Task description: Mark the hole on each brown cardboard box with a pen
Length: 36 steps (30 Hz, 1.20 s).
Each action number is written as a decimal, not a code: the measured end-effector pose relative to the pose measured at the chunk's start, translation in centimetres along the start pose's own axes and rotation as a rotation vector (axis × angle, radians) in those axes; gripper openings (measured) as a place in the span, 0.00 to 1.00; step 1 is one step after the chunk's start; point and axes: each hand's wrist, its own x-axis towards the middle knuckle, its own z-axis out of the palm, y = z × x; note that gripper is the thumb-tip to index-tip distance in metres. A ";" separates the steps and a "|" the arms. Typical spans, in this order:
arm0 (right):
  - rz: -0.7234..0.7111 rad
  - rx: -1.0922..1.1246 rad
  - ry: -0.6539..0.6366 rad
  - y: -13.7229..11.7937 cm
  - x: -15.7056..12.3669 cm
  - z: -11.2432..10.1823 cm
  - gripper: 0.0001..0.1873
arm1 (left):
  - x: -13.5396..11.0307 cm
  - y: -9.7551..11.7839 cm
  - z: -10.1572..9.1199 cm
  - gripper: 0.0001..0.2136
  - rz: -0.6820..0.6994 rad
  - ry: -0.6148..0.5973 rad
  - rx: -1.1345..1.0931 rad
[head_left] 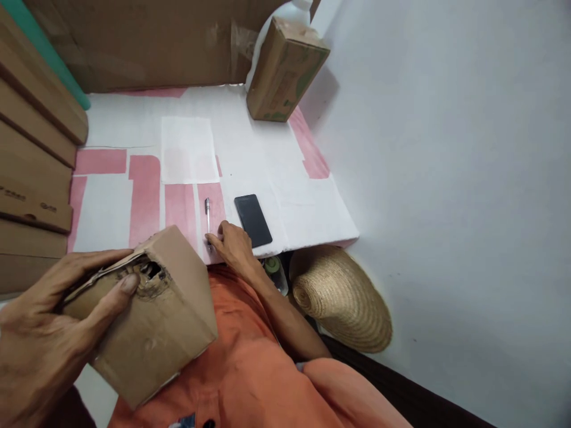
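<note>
Left hand [40,327] grips the torn brown cardboard box [151,321]; it could slip. Right hand [232,244] pinches the thin silver pen [207,215] on the desk [267,154], maybe bumping the black phone [253,220]

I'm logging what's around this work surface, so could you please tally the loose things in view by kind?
Cardboard boxes: 2, one held in the left hand as the held box, one standing box at the far edge.
Pens: 1, the pen touched by the right hand.
Phones: 1, the phone.
Straw hats: 1, the straw hat.
Total: 5
</note>
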 end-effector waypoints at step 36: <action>-0.864 0.761 0.174 -7.9 -7.9 -5.0 0.09 | 2.2 -1.0 -0.2 0.13 0.296 -0.184 -0.054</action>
